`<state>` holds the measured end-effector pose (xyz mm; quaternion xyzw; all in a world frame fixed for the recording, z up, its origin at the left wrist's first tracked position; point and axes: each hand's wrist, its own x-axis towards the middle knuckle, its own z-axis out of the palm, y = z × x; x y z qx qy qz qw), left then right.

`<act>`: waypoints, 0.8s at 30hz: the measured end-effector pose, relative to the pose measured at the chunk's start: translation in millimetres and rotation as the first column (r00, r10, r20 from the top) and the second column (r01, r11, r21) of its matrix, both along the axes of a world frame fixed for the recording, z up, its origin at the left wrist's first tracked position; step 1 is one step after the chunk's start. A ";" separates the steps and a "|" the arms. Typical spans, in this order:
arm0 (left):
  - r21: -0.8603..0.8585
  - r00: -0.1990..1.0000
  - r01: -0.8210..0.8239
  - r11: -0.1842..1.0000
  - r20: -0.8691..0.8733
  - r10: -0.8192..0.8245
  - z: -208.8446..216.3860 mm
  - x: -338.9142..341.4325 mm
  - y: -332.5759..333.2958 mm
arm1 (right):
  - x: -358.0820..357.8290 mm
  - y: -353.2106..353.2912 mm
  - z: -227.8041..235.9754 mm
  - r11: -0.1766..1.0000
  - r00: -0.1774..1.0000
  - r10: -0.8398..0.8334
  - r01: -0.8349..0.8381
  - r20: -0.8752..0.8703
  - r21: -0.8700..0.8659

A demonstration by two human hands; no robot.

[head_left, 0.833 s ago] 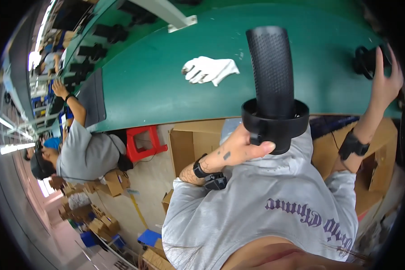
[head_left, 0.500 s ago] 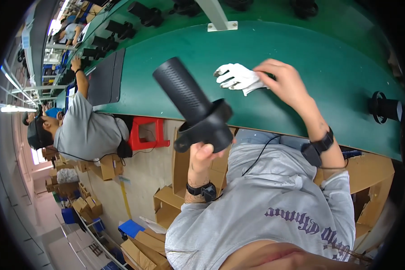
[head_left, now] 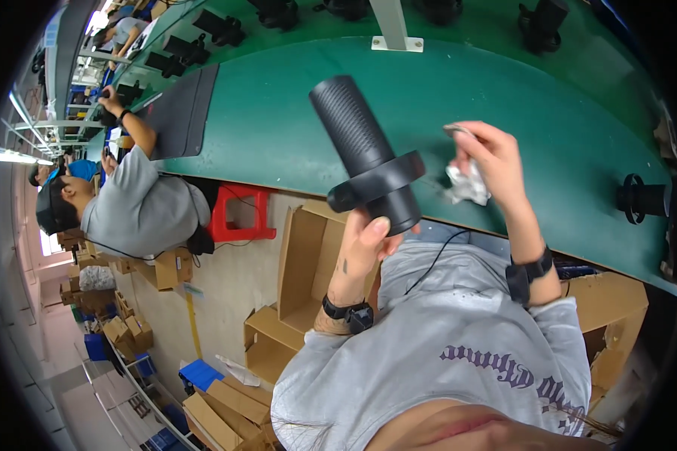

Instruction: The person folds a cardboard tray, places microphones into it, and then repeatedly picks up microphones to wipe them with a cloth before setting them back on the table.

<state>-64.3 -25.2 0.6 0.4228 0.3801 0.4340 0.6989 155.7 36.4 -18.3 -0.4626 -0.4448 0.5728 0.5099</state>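
Observation:
My left hand (head_left: pixel 367 239) grips the lower end of a black cylindrical part (head_left: pixel 357 135). It has a ribbed tube on top and a wide collar with a side lug, and it is held tilted above the near edge of the bench. To its right, my right hand (head_left: pixel 496 161) is closed on a white work glove (head_left: pixel 468 185), which hangs crumpled and blurred under the fingers. A dark tip shows at the fingertips; I cannot tell whether it belongs to the glove.
The green bench (head_left: pixel 278 113) carries a metal post (head_left: pixel 396 34), a dark mat (head_left: pixel 184 113) and a similar black part (head_left: pixel 643 199) at right. More black parts line the back. A co-worker (head_left: pixel 147 203) sits at left, near a red stool (head_left: pixel 241 214). Cardboard boxes (head_left: pixel 308 263) stand below.
My right hand has picked the glove up off the bench and drawn it nearer. My left hand has moved right, turning the black part so its collar faces differently.

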 end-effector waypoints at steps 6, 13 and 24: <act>0.008 0.991 0.135 0.991 -0.005 -0.135 16.3 47.2 10.3 | 26.3 -77.0 53.3 0.977 0.917 -0.201 0.165 0.343 0.132; -0.105 0.943 0.322 0.941 0.130 -0.308 23.9 61.1 -6.3 | 40.0 -111.3 64.1 0.826 0.773 -0.426 0.120 0.470 0.551; -0.126 0.947 0.269 0.955 -0.145 -0.286 43.7 84.9 -19.9 | 48.4 -113.7 56.9 0.609 0.745 -0.533 0.008 0.402 0.793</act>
